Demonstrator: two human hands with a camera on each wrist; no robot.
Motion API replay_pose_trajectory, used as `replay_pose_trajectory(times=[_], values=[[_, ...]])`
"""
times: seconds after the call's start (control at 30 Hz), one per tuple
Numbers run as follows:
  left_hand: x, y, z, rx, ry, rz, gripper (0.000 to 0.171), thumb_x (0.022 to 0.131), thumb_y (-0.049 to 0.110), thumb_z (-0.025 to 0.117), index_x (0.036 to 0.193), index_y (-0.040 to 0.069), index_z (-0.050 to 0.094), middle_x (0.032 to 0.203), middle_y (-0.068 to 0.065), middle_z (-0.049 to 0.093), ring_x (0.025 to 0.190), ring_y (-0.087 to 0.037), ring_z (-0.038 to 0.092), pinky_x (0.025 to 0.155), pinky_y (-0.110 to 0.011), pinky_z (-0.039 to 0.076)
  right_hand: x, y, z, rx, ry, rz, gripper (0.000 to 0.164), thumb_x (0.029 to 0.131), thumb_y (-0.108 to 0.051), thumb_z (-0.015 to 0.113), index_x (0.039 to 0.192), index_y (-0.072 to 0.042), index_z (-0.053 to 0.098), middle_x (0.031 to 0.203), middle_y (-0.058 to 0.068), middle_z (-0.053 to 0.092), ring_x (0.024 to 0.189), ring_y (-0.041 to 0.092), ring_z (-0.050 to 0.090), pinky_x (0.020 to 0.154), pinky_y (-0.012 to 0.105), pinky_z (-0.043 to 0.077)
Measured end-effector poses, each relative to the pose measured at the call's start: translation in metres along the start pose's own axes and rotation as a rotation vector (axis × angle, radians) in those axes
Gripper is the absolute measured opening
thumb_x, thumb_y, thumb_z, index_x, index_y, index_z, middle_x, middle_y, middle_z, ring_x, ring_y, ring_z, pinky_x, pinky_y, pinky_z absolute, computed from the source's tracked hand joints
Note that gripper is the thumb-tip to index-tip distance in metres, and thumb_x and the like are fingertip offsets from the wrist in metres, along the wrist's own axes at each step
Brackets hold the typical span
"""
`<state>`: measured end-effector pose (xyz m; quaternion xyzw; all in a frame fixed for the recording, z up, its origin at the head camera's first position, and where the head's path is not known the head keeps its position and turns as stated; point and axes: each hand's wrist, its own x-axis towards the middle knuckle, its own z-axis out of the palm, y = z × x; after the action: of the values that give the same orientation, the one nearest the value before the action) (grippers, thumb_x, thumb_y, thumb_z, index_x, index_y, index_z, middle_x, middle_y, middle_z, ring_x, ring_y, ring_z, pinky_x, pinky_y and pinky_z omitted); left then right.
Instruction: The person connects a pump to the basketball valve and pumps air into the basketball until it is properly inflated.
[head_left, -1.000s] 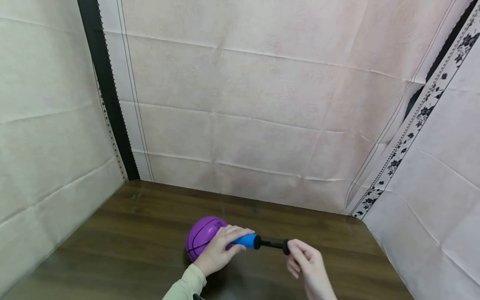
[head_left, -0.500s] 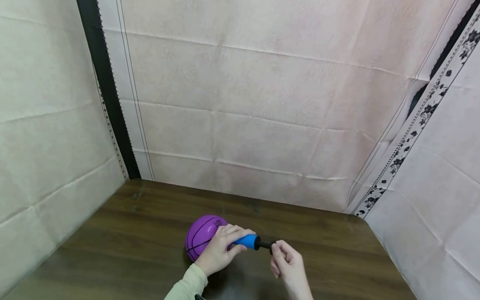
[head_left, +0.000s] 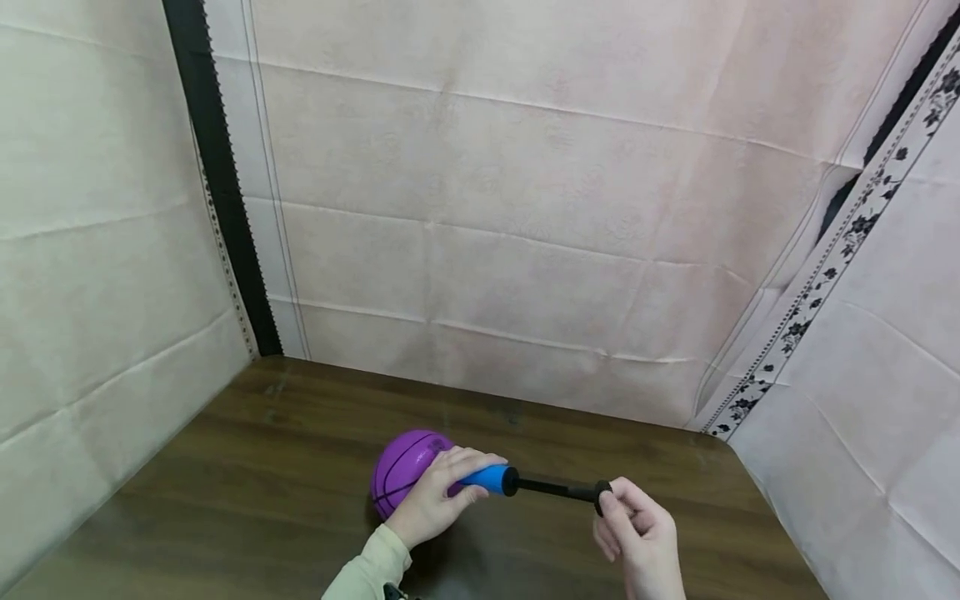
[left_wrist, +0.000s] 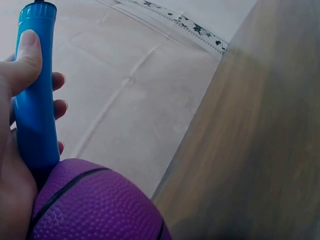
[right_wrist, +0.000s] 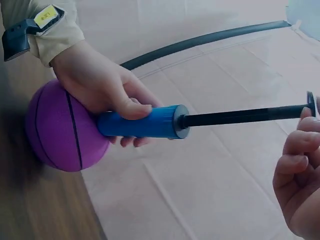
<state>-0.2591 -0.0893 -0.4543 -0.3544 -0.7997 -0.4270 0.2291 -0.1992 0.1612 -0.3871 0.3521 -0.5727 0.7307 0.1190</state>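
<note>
Right hand: thumb and forefinger pinch the rim of the black pump handle, the other fingers bent in and bearing on nothing. Left hand: closed around the blue pump barrel, thumb along one side, fingers behind. The black plunger rod stands well extended from the barrel. In my judgement, sound strokes call for pushing squarely along the rod's line while the left grip braces the barrel; a fingertip pinch risks slipping or bending the rod sideways. The purple mini basketball sits on the wood-grain table, at the barrel's far end; their join is hidden, so I cannot confirm a needle is seated.
</note>
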Motion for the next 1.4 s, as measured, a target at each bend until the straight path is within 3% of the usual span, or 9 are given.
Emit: replay_pose_trajectory(times=[0.17,0.37,0.5,0.57,0.73,0.83,1.13,1.3,1.4], values=[[-0.001,0.0,0.007,-0.052,-0.03,0.02,0.036,0.094,0.021,0.061,0.13,0.026,0.057,0.114,0.007,0.068,0.103,-0.009,0.058,0.093,-0.038,0.042,0.0,0.012,0.006,-0.033,-0.112,0.03,0.012,0.096,0.015,0.037,0.087,0.011,0.043,0.05,0.013,0.031,0.04,0.025,0.027,0.034,0.03,0.029],[-0.004,0.004,0.01,-0.053,-0.059,0.035,0.037,0.092,0.024,0.063,0.129,0.028,0.058,0.11,0.009,0.066,0.101,-0.006,0.056,0.092,-0.037,0.041,-0.003,0.034,0.018,-0.124,-0.09,0.384,0.02,0.101,-0.003,0.047,0.091,0.014,0.043,0.054,0.017,0.033,0.042,0.017,0.032,0.039,0.028,0.035],[-0.006,0.005,0.007,-0.062,-0.061,0.025,0.038,0.092,0.024,0.063,0.129,0.029,0.059,0.111,0.011,0.066,0.101,-0.005,0.056,0.094,-0.038,0.04,-0.003,0.032,0.019,-0.162,-0.065,0.48,0.022,0.1,-0.009,0.05,0.092,0.012,0.05,0.054,0.01,0.036,0.045,0.006,0.035,0.039,0.03,0.031],[-0.006,0.005,0.005,-0.081,-0.072,0.01,0.038,0.093,0.024,0.062,0.13,0.028,0.058,0.115,0.009,0.066,0.104,-0.007,0.057,0.096,-0.039,0.04,-0.003,0.025,0.017,-0.146,-0.063,0.43,0.018,0.1,-0.006,0.05,0.089,0.008,0.053,0.054,0.008,0.035,0.043,0.01,0.031,0.038,0.031,0.028],[-0.008,0.005,0.0,-0.061,-0.051,-0.047,0.038,0.093,0.025,0.062,0.131,0.029,0.058,0.123,0.01,0.065,0.116,-0.012,0.058,0.103,-0.05,0.04,-0.001,0.002,0.006,0.001,-0.116,0.105,0.02,0.097,0.013,0.037,0.086,0.004,0.052,0.053,0.012,0.026,0.042,0.024,0.02,0.035,0.03,0.021],[-0.007,0.003,-0.001,-0.041,-0.039,-0.049,0.038,0.093,0.025,0.062,0.131,0.031,0.058,0.124,0.01,0.065,0.117,-0.013,0.058,0.103,-0.052,0.04,0.0,-0.003,0.002,0.039,-0.155,0.057,0.02,0.097,0.015,0.034,0.086,0.003,0.046,0.052,0.011,0.024,0.041,0.024,0.02,0.035,0.029,0.021],[-0.002,0.002,0.006,0.059,-0.052,0.037,0.035,0.092,0.031,0.064,0.126,0.031,0.06,0.113,0.013,0.067,0.101,-0.005,0.057,0.092,-0.037,0.042,-0.001,0.033,0.009,-0.028,-0.172,0.527,0.02,0.104,-0.013,0.043,0.085,-0.016,0.048,0.06,-0.009,0.042,0.052,0.003,0.039,0.046,0.022,0.032],[-0.001,0.003,0.006,0.056,-0.029,0.053,0.038,0.089,0.03,0.067,0.126,0.032,0.061,0.114,0.012,0.068,0.103,-0.006,0.059,0.094,-0.04,0.043,-0.002,0.033,0.012,-0.114,-0.084,0.604,0.016,0.101,-0.02,0.051,0.089,-0.01,0.054,0.059,-0.009,0.044,0.049,0.002,0.037,0.047,0.022,0.03],[-0.001,0.004,0.006,0.02,-0.048,0.035,0.038,0.09,0.029,0.065,0.128,0.031,0.06,0.118,0.011,0.067,0.107,-0.008,0.059,0.096,-0.042,0.043,0.0,0.02,0.01,-0.177,-0.059,0.58,0.025,0.1,-0.021,0.053,0.094,0.003,0.057,0.057,-0.006,0.042,0.047,0.004,0.035,0.044,0.024,0.028]])
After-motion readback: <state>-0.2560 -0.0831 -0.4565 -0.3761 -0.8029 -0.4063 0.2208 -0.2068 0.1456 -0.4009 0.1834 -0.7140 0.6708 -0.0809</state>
